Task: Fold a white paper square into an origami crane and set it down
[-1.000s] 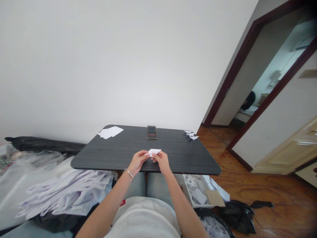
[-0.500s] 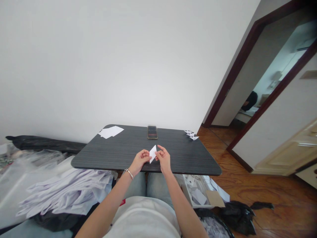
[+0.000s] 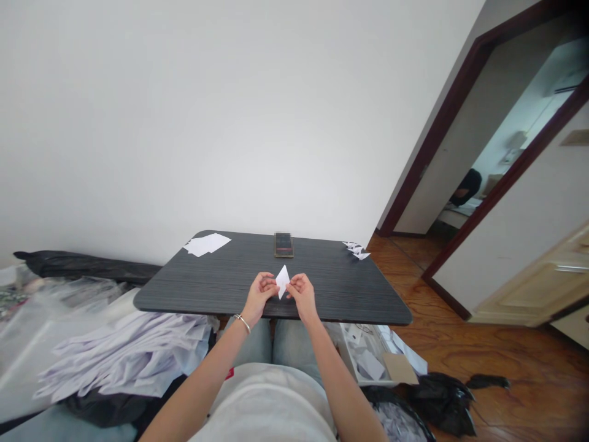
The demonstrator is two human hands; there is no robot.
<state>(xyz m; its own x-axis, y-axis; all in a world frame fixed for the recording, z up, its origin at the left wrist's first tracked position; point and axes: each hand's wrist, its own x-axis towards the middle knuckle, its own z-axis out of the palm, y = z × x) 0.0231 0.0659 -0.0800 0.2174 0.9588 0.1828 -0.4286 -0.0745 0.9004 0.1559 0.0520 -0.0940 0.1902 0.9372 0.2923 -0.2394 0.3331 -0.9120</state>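
A folded white paper piece (image 3: 282,282), kite-shaped with its point upward, stands between my hands above the dark wood-grain table (image 3: 221,288). My left hand (image 3: 261,293) pinches its left side, and my right hand (image 3: 300,293) pinches its right side. Both hands are raised a little over the table's near edge. A loose stack of white paper sheets (image 3: 207,244) lies at the far left of the tabletop. Several small folded white paper triangles (image 3: 356,250) sit at the far right corner.
A phone (image 3: 284,244) lies at the table's far edge. Left of the table are a heap of white sheets and plastic film. A box of paper scraps and black bags sit below right on the wooden floor. A person is visible through the doorway.
The paper piece has turned from lying flat to standing point upward between my fingers. Both hands have drawn slightly closer together around it.
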